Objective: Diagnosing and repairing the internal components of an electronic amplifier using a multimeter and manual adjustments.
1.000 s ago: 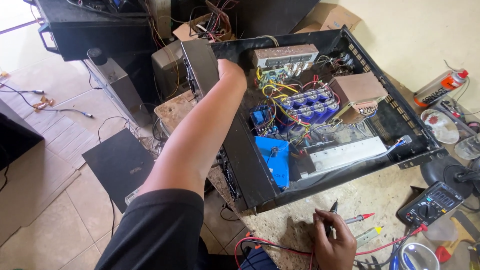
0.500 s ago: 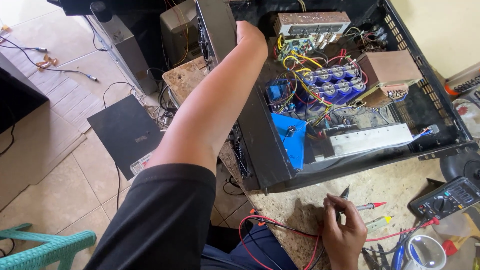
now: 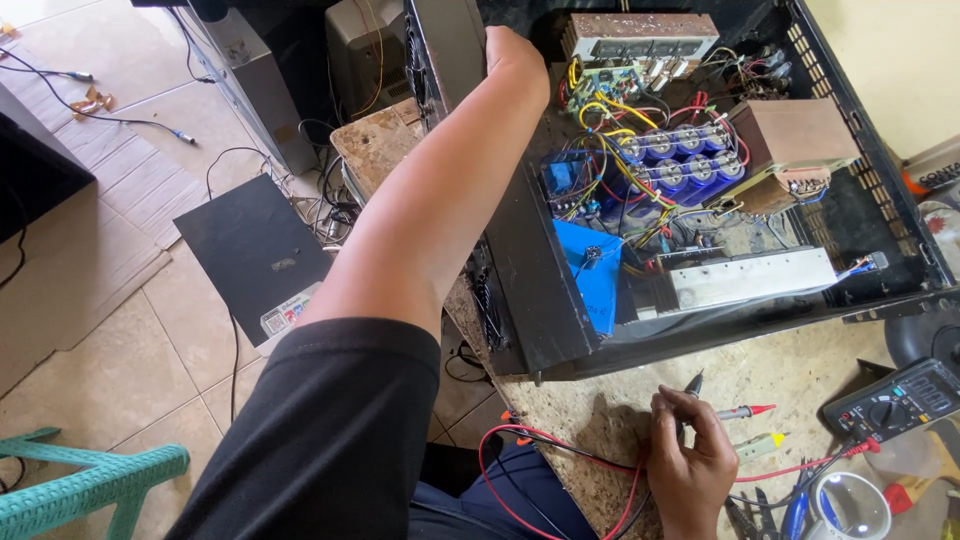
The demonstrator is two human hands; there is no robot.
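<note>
Amplifier chassis, black metal with its lid off, rests tilted on a speckled stone worktop, its open side facing the camera. One left hand reaches up along an outstretched arm and grips the upper front edge of the chassis, fingers curled over the panel so their tips are hidden. One right hand rests low on the worktop just in front of the chassis, fingers pinched narrowly around one black test probe held like a pen, tip pointing up toward the case.

Inside the chassis sit eight blue capacitors in two rows of four, one brown transformer block to their right, one long silver heat sink below them, one blue sheet at the lower left, and one brown circuit board along the top. Yellow, red and black wires run between them.

On the worktop near the right hand lie one red-tipped probe and one yellow-tipped connector. Red and black leads loop from the hand toward the person's lap. One black multimeter sits at the right edge, with one round magnifier below it.

On the tiled floor to the left are one flat black panel and one teal plastic stool.
</note>
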